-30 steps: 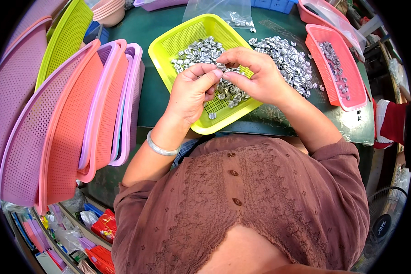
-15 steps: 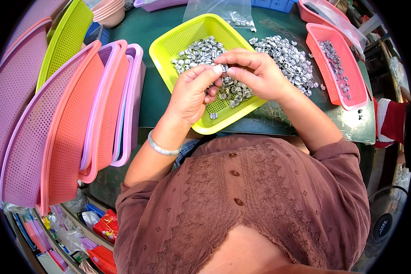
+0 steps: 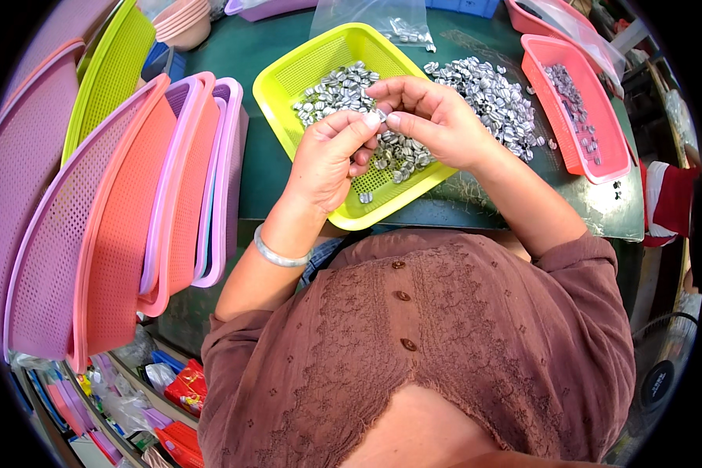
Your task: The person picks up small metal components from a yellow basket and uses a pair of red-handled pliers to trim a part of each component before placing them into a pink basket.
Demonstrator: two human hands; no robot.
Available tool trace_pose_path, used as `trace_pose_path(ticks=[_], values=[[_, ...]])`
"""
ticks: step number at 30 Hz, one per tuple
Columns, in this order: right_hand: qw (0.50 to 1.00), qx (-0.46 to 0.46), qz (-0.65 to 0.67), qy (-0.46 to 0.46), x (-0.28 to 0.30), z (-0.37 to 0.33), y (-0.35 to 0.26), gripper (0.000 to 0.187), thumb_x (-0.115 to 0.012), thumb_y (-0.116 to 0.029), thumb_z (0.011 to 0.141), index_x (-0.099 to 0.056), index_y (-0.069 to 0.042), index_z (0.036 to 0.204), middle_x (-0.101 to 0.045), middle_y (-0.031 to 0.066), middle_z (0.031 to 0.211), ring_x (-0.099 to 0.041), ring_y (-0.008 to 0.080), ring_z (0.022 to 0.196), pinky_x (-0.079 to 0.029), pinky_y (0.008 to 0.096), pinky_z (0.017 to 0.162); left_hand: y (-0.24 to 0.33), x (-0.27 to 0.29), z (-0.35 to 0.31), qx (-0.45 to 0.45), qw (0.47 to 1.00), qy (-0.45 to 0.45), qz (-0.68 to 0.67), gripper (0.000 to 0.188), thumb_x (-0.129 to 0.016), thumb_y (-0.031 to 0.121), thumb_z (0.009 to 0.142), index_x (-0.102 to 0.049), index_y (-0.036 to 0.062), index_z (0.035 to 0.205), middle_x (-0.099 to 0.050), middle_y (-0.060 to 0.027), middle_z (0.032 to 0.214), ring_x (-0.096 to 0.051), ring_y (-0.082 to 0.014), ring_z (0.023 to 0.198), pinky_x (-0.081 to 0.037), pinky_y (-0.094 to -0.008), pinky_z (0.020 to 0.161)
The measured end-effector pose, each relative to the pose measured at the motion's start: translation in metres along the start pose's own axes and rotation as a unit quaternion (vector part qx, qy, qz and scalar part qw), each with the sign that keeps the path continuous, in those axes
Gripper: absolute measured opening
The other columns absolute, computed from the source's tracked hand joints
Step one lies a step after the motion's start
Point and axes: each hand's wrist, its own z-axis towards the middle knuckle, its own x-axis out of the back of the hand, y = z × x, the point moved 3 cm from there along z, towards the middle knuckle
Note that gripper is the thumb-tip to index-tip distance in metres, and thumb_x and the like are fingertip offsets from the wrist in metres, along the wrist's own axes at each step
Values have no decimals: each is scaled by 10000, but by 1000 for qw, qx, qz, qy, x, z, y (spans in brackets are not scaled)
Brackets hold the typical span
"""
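Over a yellow-green perforated basket [image 3: 352,221], both hands meet around one small silvery metal piece [image 3: 381,116]. My left hand [image 3: 329,156] pinches the piece between thumb and fingertips, with the other fingers curled below. My right hand [image 3: 441,125] is beside it, its thumb tip close to the piece and its index finger lifted away, leaving a gap between them. In the basket lies a heap of similar silvery pieces [image 3: 337,92], partly hidden under my hands. One single piece [image 3: 366,198] rests apart near the basket's close corner.
A big pile of silvery pieces [image 3: 495,109] lies on the green table [image 3: 281,47] right of the basket. Further right stands a pink basket [image 3: 600,148] with some pieces inside. Stacked purple and orange baskets [image 3: 125,226] crowd the left. A clear plastic bag [image 3: 366,17] lies behind.
My right index finger has lifted off the small metal piece and the right hand's fingers have spread a little. My left hand keeps its pinch in nearly the same place.
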Motion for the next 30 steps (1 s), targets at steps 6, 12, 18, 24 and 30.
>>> trace_pose_path(ticks=[6,12,18,24,30], values=[[1000,-6,-6,0,2,-1,0,210,-529,-38,818,-532,11,1022,-570,27,892,-534,76,832,-436,221,755,1,-2,-1,-12,1000,1,8,121,-589,167,813,-584,46,817,-521,3,680,-425,-56,542,-302,-157,436],[1000,14,-20,-1,4,-1,5,186,-535,-60,823,-548,21,990,-584,32,895,-541,86,843,-436,230,766,0,-4,-1,-4,1000,26,-14,107,-591,146,812,-586,41,791,-527,3,652,-431,-46,520,-309,-157,421],[999,20,-45,-4,5,-1,6,173,-527,-59,825,-557,37,965,-601,45,862,-552,91,819,-445,244,760,-1,0,1,11,999,14,-28,110,-586,152,815,-587,44,796,-549,-14,683,-439,-60,522,-313,-164,420],[998,14,-57,9,8,-3,7,186,-534,-41,813,-552,34,983,-598,45,869,-554,94,822,-449,243,766,-1,-2,2,4,1000,19,-14,94,-579,132,815,-585,41,797,-557,-29,704,-442,-67,526,-315,-167,426],[998,16,-57,10,8,-4,7,191,-539,-27,805,-548,34,986,-597,46,875,-556,93,821,-453,243,764,-1,-3,2,1,1000,17,-7,85,-586,124,808,-583,39,805,-560,-30,709,-443,-66,529,-315,-168,427]])
